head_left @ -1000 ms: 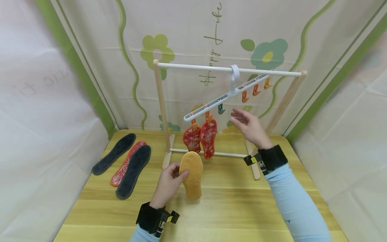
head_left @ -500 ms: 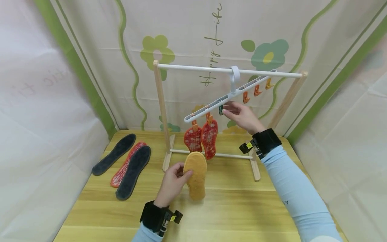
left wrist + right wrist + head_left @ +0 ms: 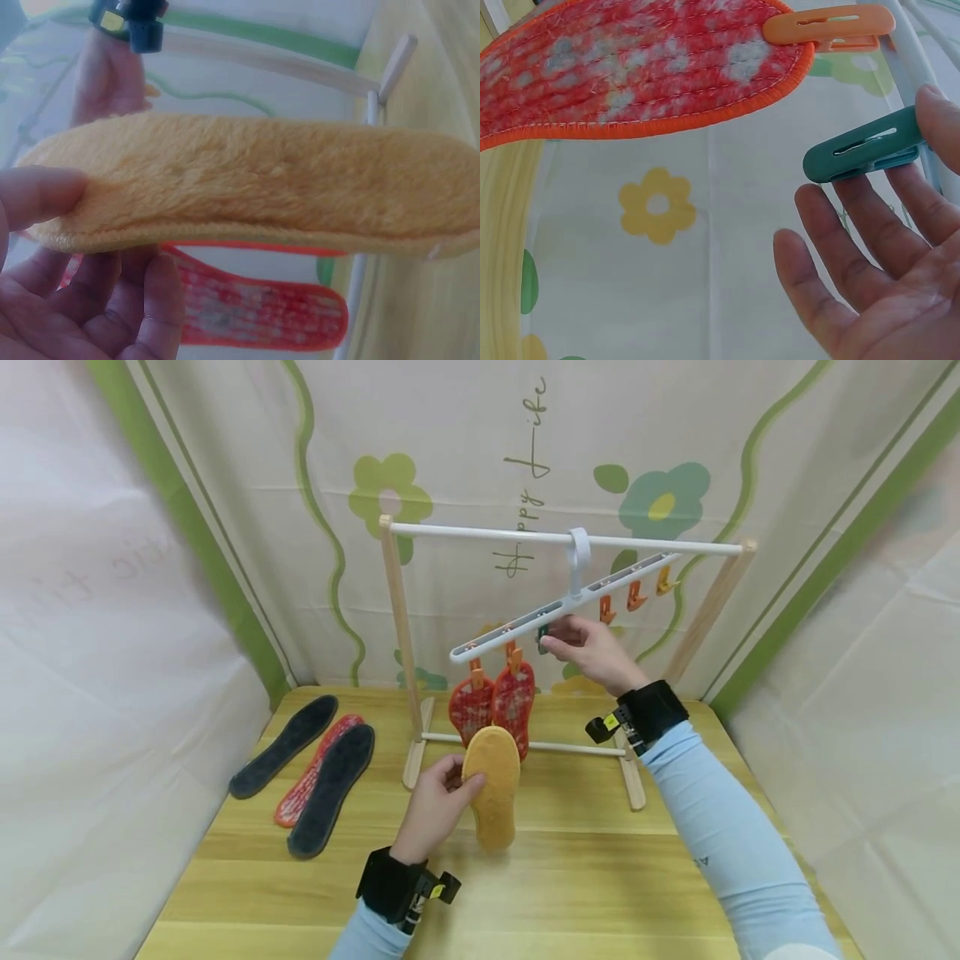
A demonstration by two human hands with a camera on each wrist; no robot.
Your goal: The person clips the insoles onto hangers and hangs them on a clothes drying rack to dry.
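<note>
My left hand point(image 3: 456, 783) grips a fuzzy yellow insole point(image 3: 492, 789) by its edge, just above the wooden table point(image 3: 570, 877) in front of the drying rack point(image 3: 397, 635). The left wrist view shows the yellow insole point(image 3: 270, 180) pinched between thumb and fingers point(image 3: 112, 300). My right hand point(image 3: 558, 643) is up at the tilted white clip hanger point(image 3: 517, 625), pinching its green clip point(image 3: 542, 637). Seen from the right wrist, the green clip point(image 3: 862, 154) lies between thumb and forefinger of the right hand point(image 3: 911, 176). Two red patterned insoles point(image 3: 498, 702) hang from orange clips point(image 3: 513, 653).
Two dark insoles point(image 3: 330, 789) and a red patterned insole point(image 3: 311, 768) lie on the table's left side. More orange clips point(image 3: 633, 596) hang free on the hanger's right half. Cloth walls close in the back and both sides.
My right hand rose from mid-air to the hanger and took the green clip. The left hand lifted the yellow insole a little, up and to the right, toward the rack.
</note>
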